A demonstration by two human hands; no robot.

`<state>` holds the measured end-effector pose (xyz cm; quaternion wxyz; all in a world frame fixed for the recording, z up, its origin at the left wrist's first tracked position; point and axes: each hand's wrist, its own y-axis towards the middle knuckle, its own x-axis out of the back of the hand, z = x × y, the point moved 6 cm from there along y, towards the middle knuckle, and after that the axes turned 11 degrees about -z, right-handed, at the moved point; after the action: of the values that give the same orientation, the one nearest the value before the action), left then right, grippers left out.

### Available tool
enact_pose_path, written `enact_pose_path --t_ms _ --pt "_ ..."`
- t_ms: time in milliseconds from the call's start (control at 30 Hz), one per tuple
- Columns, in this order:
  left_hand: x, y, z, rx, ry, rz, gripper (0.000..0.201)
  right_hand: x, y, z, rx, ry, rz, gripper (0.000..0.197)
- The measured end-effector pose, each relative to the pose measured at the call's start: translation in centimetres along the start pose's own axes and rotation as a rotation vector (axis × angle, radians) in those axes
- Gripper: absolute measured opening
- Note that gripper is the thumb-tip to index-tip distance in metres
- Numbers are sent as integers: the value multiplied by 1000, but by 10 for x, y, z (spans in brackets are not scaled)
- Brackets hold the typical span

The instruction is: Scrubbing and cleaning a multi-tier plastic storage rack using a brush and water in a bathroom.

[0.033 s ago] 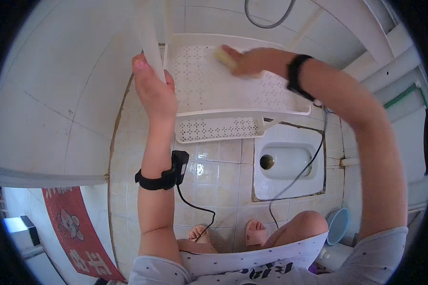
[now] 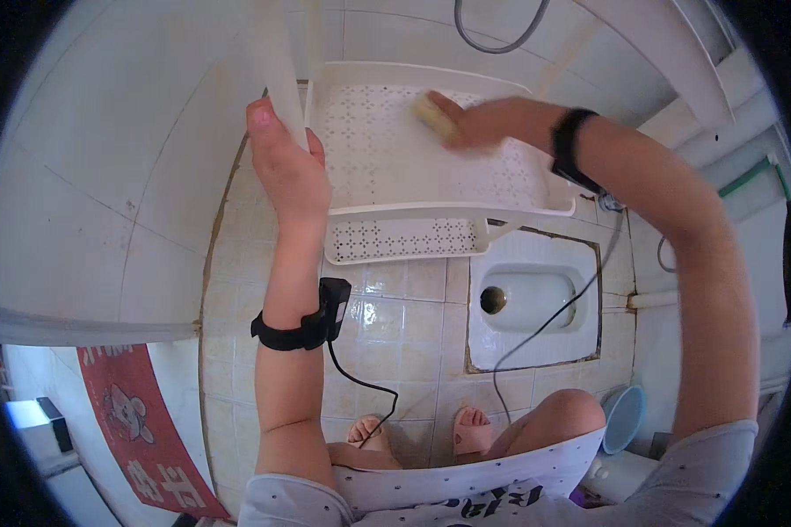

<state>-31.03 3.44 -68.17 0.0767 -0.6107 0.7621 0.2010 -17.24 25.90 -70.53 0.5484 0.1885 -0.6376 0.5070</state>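
Note:
A white plastic rack has a wide perforated shelf (image 2: 360,167) and a smaller perforated basket (image 2: 404,239) on its near side. My left hand (image 2: 288,167) is closed around the rack's white upright post (image 2: 283,83) at the left corner. Over the shelf, my right hand (image 2: 482,125), somewhat blurred, grips a pale yellow sponge (image 2: 434,119). The sponge is close to the shelf's surface; whether it touches cannot be made out. Black straps with small devices circle both wrists.
A squat toilet (image 2: 536,303) is set in the tiled floor at right of centre. Dark cables (image 2: 554,321) hang from both wrist devices. A blue basin (image 2: 624,420) stands at lower right. A grey hose (image 2: 505,44) loops at the top, and a red mat (image 2: 141,430) lies lower left.
My right hand and the sponge have shifted a little to the right over the shelf, and the right forearm moved with them. My left hand stays on the post.

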Motion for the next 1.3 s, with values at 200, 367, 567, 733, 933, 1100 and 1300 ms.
enact_pose_path --t_ms 200,367,567,733,933,1100,1300 --pt "-6 1 -3 -68 19 -24 51 -9 -15 102 291 -205 -27 90" --pt "5 3 6 25 91 -29 44 -2 38 42 69 -117 -183 90" --pt "-8 0 8 74 95 -31 38 -7 26 17 337 -82 -283 88" --pt "12 2 2 -23 165 -69 41 -10 36 137 112 600 -121 66" --pt "11 6 14 -97 23 -8 49 8 79 137 -30 850 -247 57" --pt "7 -3 6 -203 30 64 61 -14 21 170 147 629 0 64" --pt "-1 -6 11 -127 37 99 65 4 62 141 58 757 -315 67"
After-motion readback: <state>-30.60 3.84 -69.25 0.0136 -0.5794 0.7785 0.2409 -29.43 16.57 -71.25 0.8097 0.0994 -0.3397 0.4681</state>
